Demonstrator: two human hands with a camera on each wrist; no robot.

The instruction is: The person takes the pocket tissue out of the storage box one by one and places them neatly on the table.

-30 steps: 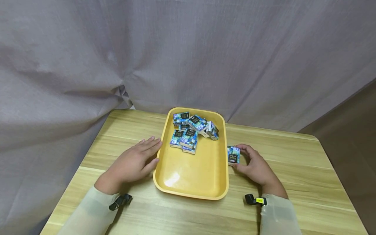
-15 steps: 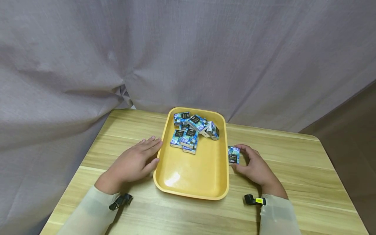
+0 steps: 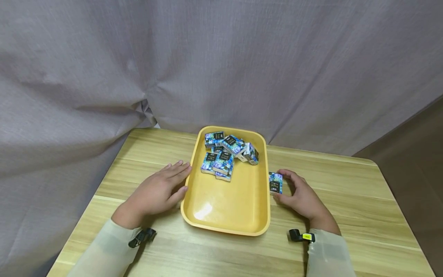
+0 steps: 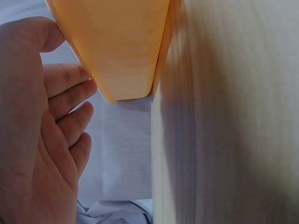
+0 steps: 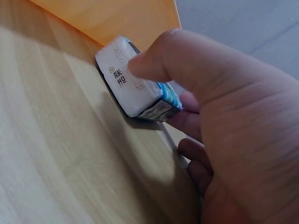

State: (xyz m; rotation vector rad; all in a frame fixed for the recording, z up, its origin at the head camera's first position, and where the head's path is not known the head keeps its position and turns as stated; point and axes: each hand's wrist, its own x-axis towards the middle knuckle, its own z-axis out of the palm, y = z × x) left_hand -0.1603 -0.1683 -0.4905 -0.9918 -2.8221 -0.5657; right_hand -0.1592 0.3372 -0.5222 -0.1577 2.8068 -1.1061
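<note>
A yellow tray point(image 3: 225, 230) stands on the table, with several small tissue packs point(image 3: 223, 161) in blue floral print heaped at its far end. My left hand point(image 3: 157, 190) touches the tray's left rim with fairly straight fingers; the left wrist view shows the fingertips and thumb right at the yellow wall point(image 4: 121, 46). Just outside the tray's right side, my right hand point(image 3: 301, 194) pinches one tissue pack point(image 3: 275, 182) between thumb and fingers. In the right wrist view the thumb presses on the white end of that tissue pack point(image 5: 121, 84), close over the wood.
A light wood table point(image 3: 346, 200) carries everything. Grey curtain point(image 3: 221, 65) hangs behind its far edge and to the left, and a brown surface point(image 3: 408, 154) lies at the right. Wrist straps with black mounts point(image 3: 142, 238) sit on both sleeves.
</note>
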